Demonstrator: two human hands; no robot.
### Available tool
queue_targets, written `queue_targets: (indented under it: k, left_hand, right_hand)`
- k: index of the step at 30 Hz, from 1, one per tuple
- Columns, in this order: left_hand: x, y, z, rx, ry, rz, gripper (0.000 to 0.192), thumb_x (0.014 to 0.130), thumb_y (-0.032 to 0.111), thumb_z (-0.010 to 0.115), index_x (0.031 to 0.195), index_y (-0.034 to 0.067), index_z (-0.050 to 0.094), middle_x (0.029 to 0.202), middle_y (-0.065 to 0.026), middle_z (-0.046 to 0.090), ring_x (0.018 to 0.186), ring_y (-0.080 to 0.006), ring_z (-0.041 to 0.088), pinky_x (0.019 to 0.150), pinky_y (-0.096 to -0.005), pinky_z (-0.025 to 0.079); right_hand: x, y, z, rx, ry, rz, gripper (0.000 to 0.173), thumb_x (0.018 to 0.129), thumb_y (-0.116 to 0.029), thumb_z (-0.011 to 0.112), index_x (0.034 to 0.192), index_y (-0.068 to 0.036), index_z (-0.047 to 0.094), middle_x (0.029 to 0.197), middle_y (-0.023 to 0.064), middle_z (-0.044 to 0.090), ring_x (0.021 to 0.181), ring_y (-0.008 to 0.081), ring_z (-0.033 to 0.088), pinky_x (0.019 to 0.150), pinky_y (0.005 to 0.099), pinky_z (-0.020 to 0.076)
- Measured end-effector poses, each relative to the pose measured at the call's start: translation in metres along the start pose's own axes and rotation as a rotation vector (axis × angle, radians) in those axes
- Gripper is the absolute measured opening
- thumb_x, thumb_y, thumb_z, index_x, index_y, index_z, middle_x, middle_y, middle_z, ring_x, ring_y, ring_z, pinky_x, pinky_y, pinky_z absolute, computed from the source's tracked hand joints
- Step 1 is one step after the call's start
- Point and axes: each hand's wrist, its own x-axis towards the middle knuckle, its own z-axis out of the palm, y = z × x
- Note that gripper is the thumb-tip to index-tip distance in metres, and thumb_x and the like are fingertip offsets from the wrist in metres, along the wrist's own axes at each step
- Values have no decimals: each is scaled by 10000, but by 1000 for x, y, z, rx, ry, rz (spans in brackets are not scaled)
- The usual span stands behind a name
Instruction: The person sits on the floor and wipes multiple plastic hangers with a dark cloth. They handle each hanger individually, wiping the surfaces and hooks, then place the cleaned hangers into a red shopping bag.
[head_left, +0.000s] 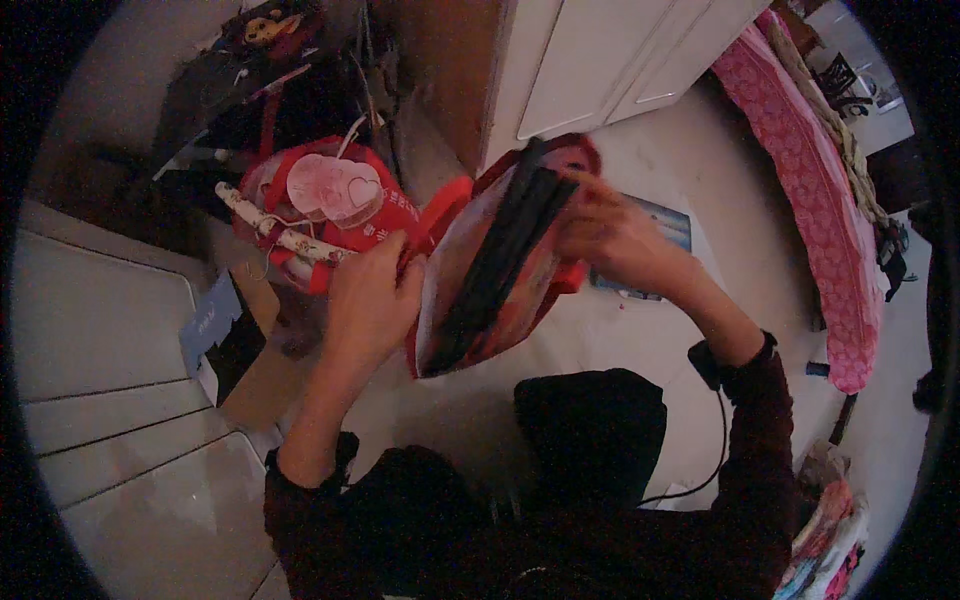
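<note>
In front of me a red-rimmed bag (517, 322) hangs with its mouth spread apart. My left hand (375, 296) is closed on its left edge, near a red strap (446, 206). At the bag's right side is my right hand (615, 232), blurred, its fingers at the upper end of a long black item (502, 262) lying across the opening; whether they grip the item or the rim is unclear. Just beyond my left hand stands a red bag with white writing (401, 214). A pink cloud-shaped piece (334, 187) and a rolled floral-patterned item (281, 232) rest on it.
An opened cardboard box (255, 371) sits at the left beside pale panelled doors (105, 300). A white cabinet door (600, 60) rises ahead. A flat blue printed item (667, 225) lies on the floor beyond my right hand. A bed with a pink cover (810, 202) is at the right.
</note>
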Motion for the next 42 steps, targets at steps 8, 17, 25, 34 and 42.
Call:
queue_targets:
  k: [8,17,25,34,42]
  left_hand:
    - [18,-5,24,-219,2,-28,258,868,252,632,875,-6,623,791,-245,653,763,-432,642,702,-517,493]
    - [65,43,42,-304,59,-97,251,877,242,618,907,-7,633,782,-221,661,756,-423,643,704,-522,476]
    - [124,56,91,-366,191,-30,277,878,243,623,1015,5,659,851,-229,675,799,-418,655,715,-489,498]
    - [161,80,126,-335,3,-41,196,863,210,603,973,56,658,804,-228,667,791,-443,641,713,-538,491]
    - [180,71,129,-289,9,-124,224,841,234,629,938,33,641,804,-224,674,779,-430,653,719,-537,499]
  right_hand:
    - [-16,34,-41,90,122,116,214,660,-23,667,855,-99,712,893,26,672,1010,235,609,1187,521,247]
    - [-37,73,-43,-38,100,198,230,664,43,637,852,-64,717,915,53,687,1085,262,596,1202,498,241]
    - [-54,131,-52,-18,-103,334,191,752,35,639,905,-47,719,948,105,695,1060,286,616,1172,457,306]
    - [-3,222,28,-48,-425,340,197,848,-118,615,1002,-11,677,1004,188,672,974,351,634,881,422,507]
    - [41,259,68,-28,-44,424,278,765,-195,689,979,-18,672,1116,177,641,1023,396,597,911,471,490]
